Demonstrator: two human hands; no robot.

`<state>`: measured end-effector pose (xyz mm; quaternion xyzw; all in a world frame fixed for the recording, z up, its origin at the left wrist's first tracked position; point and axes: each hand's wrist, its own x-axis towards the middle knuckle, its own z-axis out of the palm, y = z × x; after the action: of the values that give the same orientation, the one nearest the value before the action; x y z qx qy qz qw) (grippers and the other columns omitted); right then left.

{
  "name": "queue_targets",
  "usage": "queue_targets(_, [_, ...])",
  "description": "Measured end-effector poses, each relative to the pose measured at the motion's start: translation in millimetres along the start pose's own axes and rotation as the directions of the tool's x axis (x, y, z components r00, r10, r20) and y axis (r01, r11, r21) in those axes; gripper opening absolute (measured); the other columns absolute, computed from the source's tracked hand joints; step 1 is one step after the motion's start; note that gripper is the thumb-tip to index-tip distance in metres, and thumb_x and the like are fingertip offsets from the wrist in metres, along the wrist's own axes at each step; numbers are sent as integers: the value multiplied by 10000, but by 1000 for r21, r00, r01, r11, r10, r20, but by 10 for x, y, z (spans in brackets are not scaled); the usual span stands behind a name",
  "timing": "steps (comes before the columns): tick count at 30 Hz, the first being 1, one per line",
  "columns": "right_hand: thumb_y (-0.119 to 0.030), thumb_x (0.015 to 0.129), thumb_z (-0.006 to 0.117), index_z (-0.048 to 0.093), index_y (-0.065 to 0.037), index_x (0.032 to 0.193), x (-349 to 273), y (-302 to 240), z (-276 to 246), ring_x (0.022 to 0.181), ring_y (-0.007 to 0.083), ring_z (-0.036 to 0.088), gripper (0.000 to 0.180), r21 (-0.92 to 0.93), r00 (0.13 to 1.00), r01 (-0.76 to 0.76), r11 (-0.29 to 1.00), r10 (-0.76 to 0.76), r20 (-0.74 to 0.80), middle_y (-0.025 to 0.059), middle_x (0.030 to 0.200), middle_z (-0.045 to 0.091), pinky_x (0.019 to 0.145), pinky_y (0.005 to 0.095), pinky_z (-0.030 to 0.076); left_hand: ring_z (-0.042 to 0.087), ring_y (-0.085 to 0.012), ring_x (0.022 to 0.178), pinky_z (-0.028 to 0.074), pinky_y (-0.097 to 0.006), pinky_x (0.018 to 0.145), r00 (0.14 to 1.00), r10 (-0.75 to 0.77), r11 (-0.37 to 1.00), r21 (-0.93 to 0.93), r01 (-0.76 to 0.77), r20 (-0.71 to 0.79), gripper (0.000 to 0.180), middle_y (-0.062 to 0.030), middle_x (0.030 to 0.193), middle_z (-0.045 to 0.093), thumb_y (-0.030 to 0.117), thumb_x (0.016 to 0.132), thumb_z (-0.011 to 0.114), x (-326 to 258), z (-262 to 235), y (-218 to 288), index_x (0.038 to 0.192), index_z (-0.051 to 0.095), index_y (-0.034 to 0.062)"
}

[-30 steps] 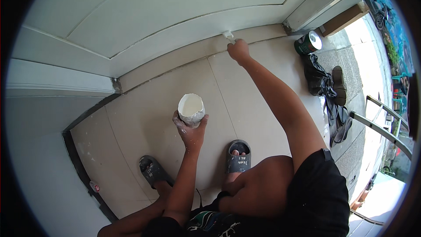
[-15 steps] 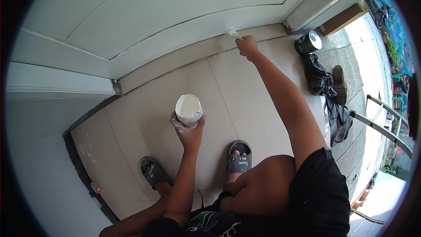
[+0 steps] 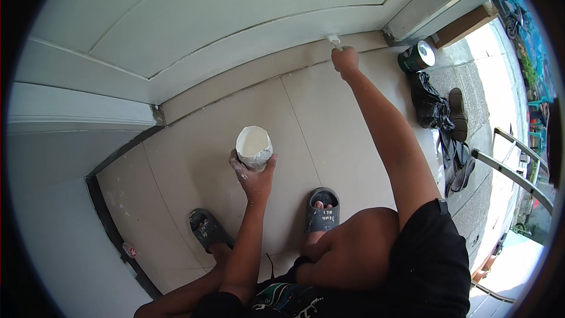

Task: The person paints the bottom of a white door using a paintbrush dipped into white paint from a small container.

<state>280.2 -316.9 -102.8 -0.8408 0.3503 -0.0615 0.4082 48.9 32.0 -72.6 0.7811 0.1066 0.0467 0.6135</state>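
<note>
My left hand (image 3: pixel 253 178) is wrapped round a rough-edged cup (image 3: pixel 254 144), coated in white and holding white paint (image 3: pixel 254 140). It is held upright above the tiled floor, and white smears mark the fingers. Stretched out to the far right, my right hand (image 3: pixel 346 60) is closed on the handle of a paintbrush (image 3: pixel 334 41). The white bristles touch the bottom edge of the pale panelled door (image 3: pixel 247 0), or come very near it. My fingers hide most of the handle.
At the right stand a dark green paint can (image 3: pixel 416 56), a black plastic bag (image 3: pixel 431 100), brown shoes (image 3: pixel 457 113) and grey sandals (image 3: pixel 460 176). A metal ladder frame (image 3: pixel 515 174) lies beyond them. A wall with dark skirting (image 3: pixel 115 227) bounds the left. My feet are in grey slides (image 3: pixel 322 215).
My right hand has moved a little to the right along the door's bottom edge with the paintbrush. The left hand and its cup have stayed in place.
</note>
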Motion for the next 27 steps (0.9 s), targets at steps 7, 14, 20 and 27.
queue_targets(7, [-221,833,641,685,99,893,-511,-234,376,892,486,692,328,-59,989,136,989,-132,67,335,891,693,822,516,547,529,-333,1280,472,-455,1095,1000,4,1000,9,-4,-9,971,-231,1386,460,193,739,939,1,-54,-3,1433,295,-22])
queue_targets(14, [-220,831,633,672,107,931,-809,-486,627,943,484,691,344,-66,972,207,976,-197,131,340,930,692,853,512,551,497,-320,1307,466,-453,1125,1000,10,998,58,-11,8,963,-208,1419,411,165,749,931,-24,-149,-143,1439,286,-24])
queue_targets(20, [-202,828,642,666,95,917,-979,-600,825,946,487,692,311,-108,949,256,961,-228,218,336,941,694,854,514,555,511,-315,1290,471,-455,1103,1000,2,994,105,-1,-12,955,-203,1388,445,159,738,930,-45,-251,-288,1433,301,-21])
queue_targets(27, [-196,838,637,664,84,902,-1233,-797,1062,939,487,689,288,-90,932,255,963,-220,288,330,940,695,839,524,556,561,-316,1221,470,-440,1061,999,21,996,84,-17,-39,941,-215,1319,503,197,734,939,20,-324,-272,1401,317,-32])
